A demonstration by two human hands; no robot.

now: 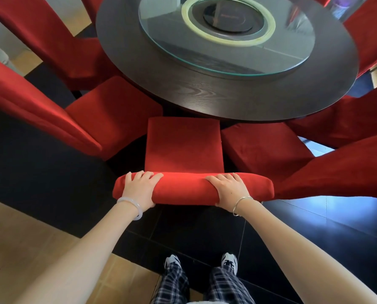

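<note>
The red chair (184,148) stands on the dark floor (205,229) at the near edge of the round tabletop (205,99). Its seat points straight away from the person, and the seat's front edge is just under the tabletop's rim. The top of its backrest (185,189) is a padded bar whose long axis runs left to right, across the view. The left hand (139,189) grips this bar near its left end and the right hand (230,190) grips it right of the middle. On both, the fingers curl over the far side and the thumbs wrap the near side. More red chairs flank it on both sides, angled toward the tabletop, which carries a glass turntable (161,40).
</note>
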